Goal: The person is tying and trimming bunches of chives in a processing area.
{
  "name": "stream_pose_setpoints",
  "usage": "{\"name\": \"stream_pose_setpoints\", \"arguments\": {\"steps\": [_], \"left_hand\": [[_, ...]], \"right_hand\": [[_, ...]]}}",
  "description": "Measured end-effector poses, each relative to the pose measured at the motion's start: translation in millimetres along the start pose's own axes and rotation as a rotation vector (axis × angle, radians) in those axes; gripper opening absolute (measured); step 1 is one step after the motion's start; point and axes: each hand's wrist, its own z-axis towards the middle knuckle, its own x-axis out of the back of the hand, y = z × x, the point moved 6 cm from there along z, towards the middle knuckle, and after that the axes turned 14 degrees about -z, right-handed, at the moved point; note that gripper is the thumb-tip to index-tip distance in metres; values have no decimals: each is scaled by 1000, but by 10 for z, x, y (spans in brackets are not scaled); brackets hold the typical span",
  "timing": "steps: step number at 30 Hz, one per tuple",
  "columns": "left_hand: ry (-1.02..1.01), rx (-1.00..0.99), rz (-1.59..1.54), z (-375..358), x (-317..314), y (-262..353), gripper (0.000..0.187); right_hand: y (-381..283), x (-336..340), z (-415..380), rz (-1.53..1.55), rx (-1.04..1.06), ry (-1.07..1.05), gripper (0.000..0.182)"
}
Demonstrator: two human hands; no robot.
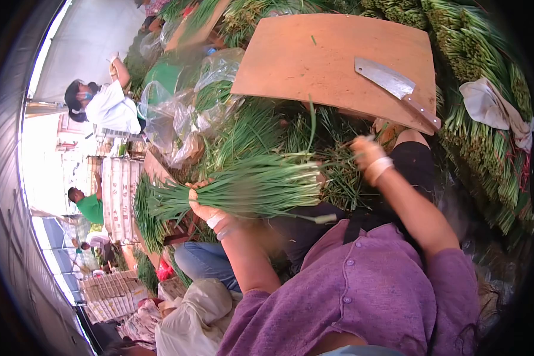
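My left hand (203, 203), in a pale glove, is closed around a big bunch of chives (261, 184). The long green leaves spread to the left of it, and the pale stem ends point right. Apart from the bunch, my right hand (369, 155) is also gloved and hovers over loose chive trimmings (341, 178). Motion blurs its fingers, so their grip cannot be made out. Beyond both hands is a wooden board (332, 56), and a cleaver (391, 83) lies flat on it near the right edge.
Tied bundles of chives (474, 136) are stacked at the right, with a pale cloth (486, 107) on them. Clear plastic bags (178, 118) lie at the left. A co-worker in white (110, 107) and another in green (91, 207) are farther off, near stacked crates (121, 202).
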Motion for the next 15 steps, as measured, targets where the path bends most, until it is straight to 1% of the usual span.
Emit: {"name": "stream_pose_setpoints", "arguments": {"steps": [1,2,3,4,5,6,7,9,11,13,15], "left_hand": [[5,-5,0,-5,41,42,15],[-7,10,0,-3,60,50,14],[-16,30,5,-30,53,49,13],[-9,33,7,-59,57,30,13],[21,-35,20,-98,-26,12,13],[51,-103,31,-141,-110,9,14],[50,-102,30,-175,-182,-15,14],[36,-84,-6,-250,-387,-77,21],[10,-86,45,-461,-703,-176,25],[-14,-90,103,-585,-859,-210,28],[-25,25,104,-632,-906,-280,32]], "right_hand": [[-182,197,-148,114,-31,121,22],[-232,322,-172,180,47,106,25],[-396,333,-296,13,148,79,27],[-626,208,-460,-319,479,49,27],[-818,-53,-692,-655,812,14,28],[-883,-308,-930,-787,685,-89,31],[-889,-544,-1132,-912,552,-190,35],[-788,-876,-1100,-1335,734,-163,44],[-748,-1051,-939,-1576,400,-253,49],[-527,-1169,-726,-1530,388,-283,45],[-438,-1277,-692,-1237,492,-309,45]]}}
